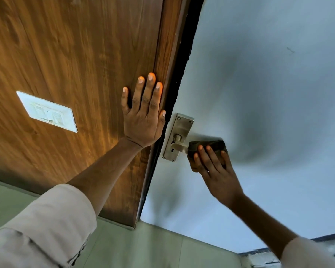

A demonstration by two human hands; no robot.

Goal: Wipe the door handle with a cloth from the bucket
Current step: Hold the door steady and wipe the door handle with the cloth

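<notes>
A metal door handle (179, 147) on a steel backplate (179, 132) is fixed to a pale blue-white door (259, 93). A dark, bunched cloth (211, 146) is wrapped over the outer end of the lever, which it hides. My right hand (215, 169) grips the cloth from below, fingers curled over it. My left hand (143, 115) lies flat with fingers spread on the brown wooden panel (75, 55), just left of the dark door edge. The bucket is not in view.
A white switch plate (46, 112) sits on the wooden panel to the left. A black gap (182, 64) runs between panel and door. Pale green floor (143, 248) lies below, and a patterned mat edge (263, 258) shows at the lower right.
</notes>
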